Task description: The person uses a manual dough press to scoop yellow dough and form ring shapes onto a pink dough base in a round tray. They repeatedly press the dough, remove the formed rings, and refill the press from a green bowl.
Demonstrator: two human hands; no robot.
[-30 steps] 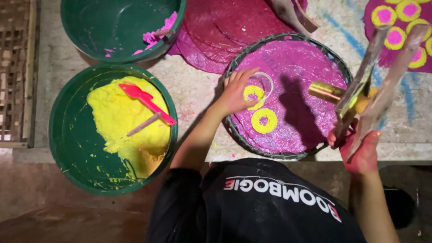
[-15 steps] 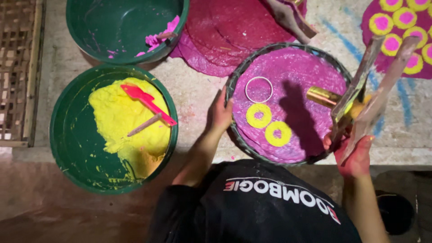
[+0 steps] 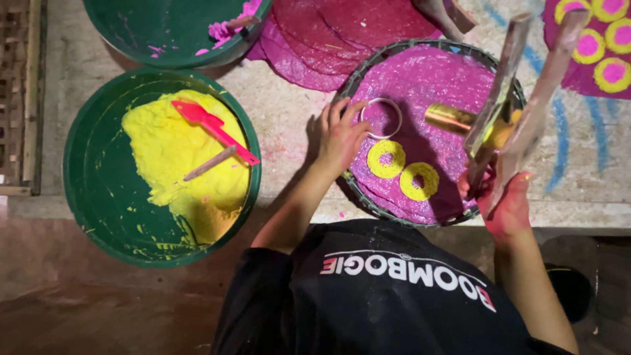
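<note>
Nearest the camera, the right hand (image 3: 509, 210) sits at the near right edge of the round tray (image 3: 368, 69), wrapped tight around a long flat tool (image 3: 519, 85) that sticks up and away. On the pink sheet (image 3: 427, 85) inside the tray lie two yellow rings (image 3: 402, 171), side by side near the near edge. Just past them is the metal ring (image 3: 380, 118) — the left hand (image 3: 342, 135) touches its left side with fingers spread. A gold tube (image 3: 450, 117) lies to the right of it. Off to the left sits a green bowl (image 3: 85, 190) of yellow paste (image 3: 164, 151) — a red spatula (image 3: 213, 128) rests on it.
</note>
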